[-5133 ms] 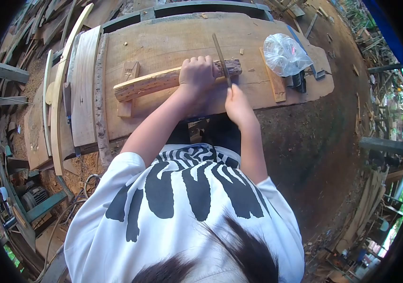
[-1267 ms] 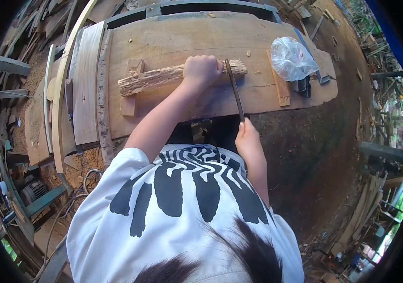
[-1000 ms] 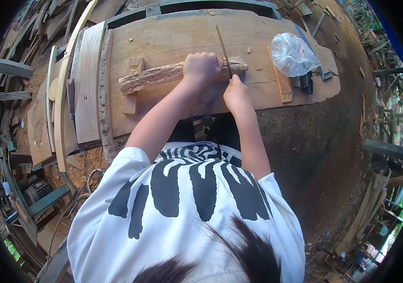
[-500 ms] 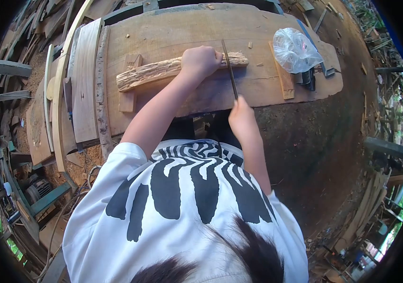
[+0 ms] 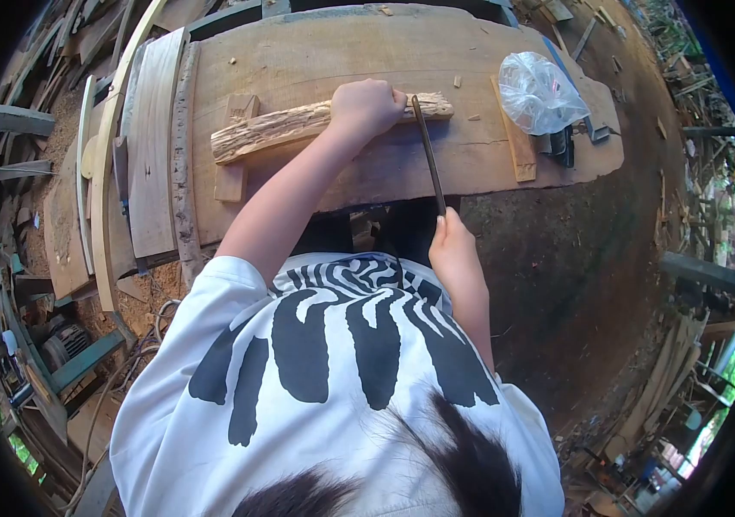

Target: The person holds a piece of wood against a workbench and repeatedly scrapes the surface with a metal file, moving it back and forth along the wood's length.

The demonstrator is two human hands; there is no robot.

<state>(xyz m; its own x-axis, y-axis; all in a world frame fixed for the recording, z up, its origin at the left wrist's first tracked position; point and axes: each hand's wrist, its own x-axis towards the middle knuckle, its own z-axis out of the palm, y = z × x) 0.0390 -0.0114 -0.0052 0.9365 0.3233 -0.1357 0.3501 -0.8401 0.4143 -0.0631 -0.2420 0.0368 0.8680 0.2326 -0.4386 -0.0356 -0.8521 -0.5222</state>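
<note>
A rough, splintery length of wood [image 5: 272,138] lies across the workbench [image 5: 333,52], its left part resting over a small wooden block [image 5: 231,185]. My left hand [image 5: 367,108] is closed over the wood, right of its middle. From my right hand [image 5: 455,241], near the bench's front edge, a long narrow dark blade of what looks like a hand saw [image 5: 428,155] reaches forward. Its far end lies over the wood, just right of my left hand. I see the blade nearly edge-on, so teeth do not show. The handle is hidden in my closed fingers.
On the bench's right sit a clear plastic bag [image 5: 539,93], a dark object [image 5: 563,146] and a wooden strip [image 5: 515,129]. Planks [image 5: 157,146] and long curved strips [image 5: 102,198] line the left side. A motor [image 5: 66,343] and cables stand lower left.
My right hand has drawn back toward my body, pulling the blade so its far end now sits over the wood instead of well beyond it. My left hand stays in place.
</note>
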